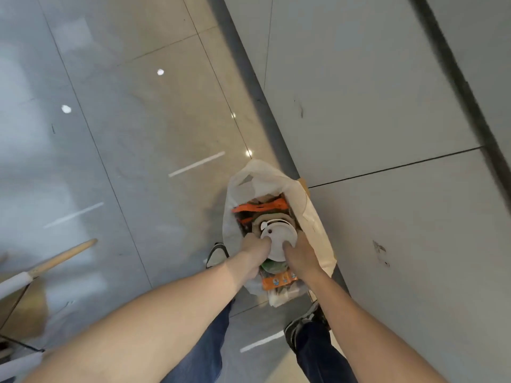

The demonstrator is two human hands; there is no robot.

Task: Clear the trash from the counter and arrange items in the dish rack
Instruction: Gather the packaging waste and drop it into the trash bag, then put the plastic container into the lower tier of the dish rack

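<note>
Floor: glossy grey tiled floor [138, 120] is serving as the standing place for the bag, close beside the pale wall panel [387, 106], probably so the bag is propped upright.
Bag: white thin plastic trash bag [309, 211] is being kept open-mouthed at the person's feet; orange wrappers [260, 207] are being held inside it.
Lid: white round plastic cup lid [279, 239] is being pressed down onto the heaped trash, seemingly to compact it.
Left hand [255, 246]: is being closed on the lid's left edge.
Right hand [300, 257]: is being laid against the lid's right edge, fingers gripping it.
Stick: pale wooden handle [63, 257] is lying apart, untouched.
</note>
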